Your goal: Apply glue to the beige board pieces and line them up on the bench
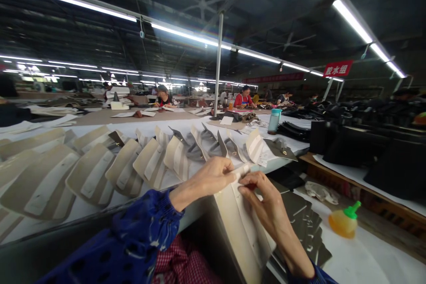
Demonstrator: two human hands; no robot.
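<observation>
A long cream-coloured leather-like panel is held up in front of me, tilted over the table's near edge. My left hand grips its upper left corner, fingers curled over the top edge. On the right side of that edge, my right hand pinches the panel between thumb and fingers. Along the panel runs a paler strip with a small dot-like mark. Similar curved beige panels with pale strips stand in rows on the white-covered table to the left. Fingertips of the left hand are partly hidden behind the panel.
A squeeze bottle of amber liquid with a green nozzle stands at right, near a crumpled cloth and stacked dark olive pieces. A blue-capped bottle stands farther back. Black panels fill the right bench. Co-workers sit beyond.
</observation>
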